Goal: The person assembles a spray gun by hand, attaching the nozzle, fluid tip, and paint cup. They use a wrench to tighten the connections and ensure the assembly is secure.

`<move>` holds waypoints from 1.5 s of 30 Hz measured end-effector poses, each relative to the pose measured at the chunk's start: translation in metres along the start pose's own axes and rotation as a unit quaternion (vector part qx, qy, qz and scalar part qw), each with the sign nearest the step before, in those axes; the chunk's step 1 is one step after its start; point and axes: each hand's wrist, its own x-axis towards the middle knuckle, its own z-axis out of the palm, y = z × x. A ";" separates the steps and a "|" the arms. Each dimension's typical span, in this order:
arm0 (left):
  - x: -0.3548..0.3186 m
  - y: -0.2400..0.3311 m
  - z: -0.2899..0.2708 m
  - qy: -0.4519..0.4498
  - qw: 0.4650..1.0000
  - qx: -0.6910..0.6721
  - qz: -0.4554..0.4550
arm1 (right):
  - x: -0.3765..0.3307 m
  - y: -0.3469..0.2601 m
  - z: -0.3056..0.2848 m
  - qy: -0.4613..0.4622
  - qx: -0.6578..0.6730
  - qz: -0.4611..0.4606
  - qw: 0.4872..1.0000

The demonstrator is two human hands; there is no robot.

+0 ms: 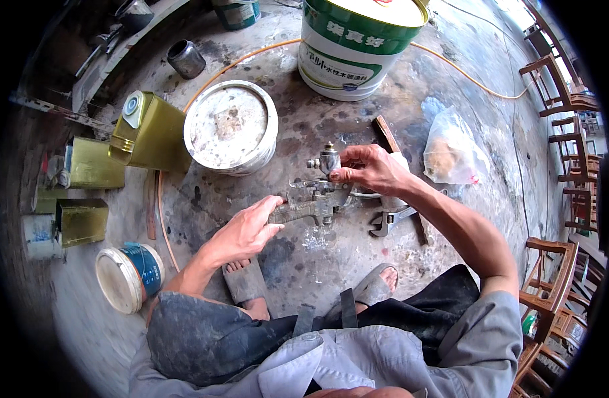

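Note:
My left hand [243,231] grips the end of a worn grey wrench [292,211] between thumb and fingers. The wrench's head lies against the lower part of a metal valve-like fitting [329,161], which has a brass-coloured tip and a side knob. Thumb and fingers of my right hand [374,171] pinch the upper part of this fitting, hiding its right side. Just right of it, an adjustable wrench [389,221] rests on the floor. Beside that wrench a wooden strip [386,132] runs partly beneath my right forearm.
A white lidded bucket [268,142] and yellow-green cans [159,129] stand left. Ahead is a large green-and-white paint bucket [347,56], with an orange hose [278,45] passing behind it. A clear plastic bag [454,149] lies right; wooden chairs [550,272] line the far right.

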 end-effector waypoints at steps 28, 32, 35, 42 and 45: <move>-0.003 -0.011 0.007 0.033 0.999 0.022 0.019 | 0.004 -0.011 -0.002 0.100 -0.016 -0.024 0.995; -0.003 -0.006 0.007 0.019 1.000 -0.003 -0.001 | 0.002 -0.012 -0.001 0.118 -0.034 -0.028 0.992; -0.004 -0.013 0.010 0.030 0.999 -0.025 -0.002 | 0.005 -0.018 -0.001 0.127 -0.021 -0.013 0.992; -0.001 -0.010 0.008 0.040 0.997 -0.059 -0.001 | 0.015 0.041 -0.018 0.246 -0.149 -0.059 0.956; -0.004 -0.015 0.010 0.058 0.994 -0.087 -0.021 | 0.010 0.036 -0.016 0.170 -0.080 -0.001 0.982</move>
